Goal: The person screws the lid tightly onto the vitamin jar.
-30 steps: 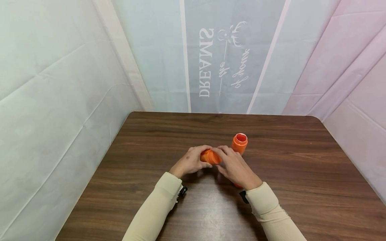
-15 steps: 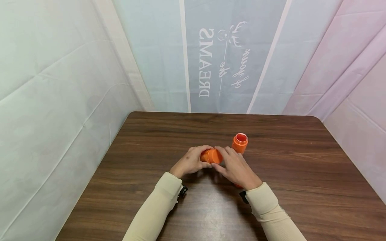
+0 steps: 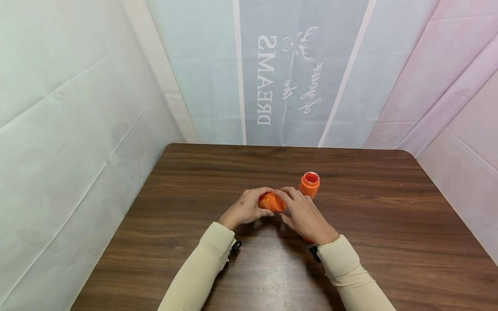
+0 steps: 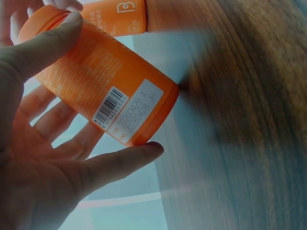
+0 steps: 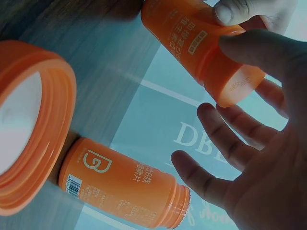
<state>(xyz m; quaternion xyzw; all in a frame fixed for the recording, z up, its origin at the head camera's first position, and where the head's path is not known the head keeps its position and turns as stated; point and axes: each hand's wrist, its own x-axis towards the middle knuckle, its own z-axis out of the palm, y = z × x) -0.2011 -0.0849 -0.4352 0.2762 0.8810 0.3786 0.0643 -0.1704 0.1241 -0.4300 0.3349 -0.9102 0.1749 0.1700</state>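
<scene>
My left hand (image 3: 245, 207) grips an orange pill bottle (image 4: 103, 76) round its body. The bottle is tilted, its capped end toward my right hand (image 3: 303, 214). At the orange cap (image 5: 232, 84), my right thumb and index finger pinch the sides, while the other fingers spread loosely beside it. A second orange bottle (image 3: 309, 186) stands upright without a cap just beyond my right hand, its mouth visible in the head view. A loose orange cap (image 5: 62, 96) with a white liner shows large in the right wrist view; in the head view my right wrist mostly hides it.
Everything is on a dark wood-grain table (image 3: 194, 181) with rounded far corners. Pale cloth walls (image 3: 85, 129) enclose it on the left, back and right. The back cloth (image 3: 295, 99) carries mirrored white lettering.
The right thumb and fingers have shifted round the cap, with the thumb drawn back toward me compared with half a second ago. The left hand and the standing bottle look unchanged.
</scene>
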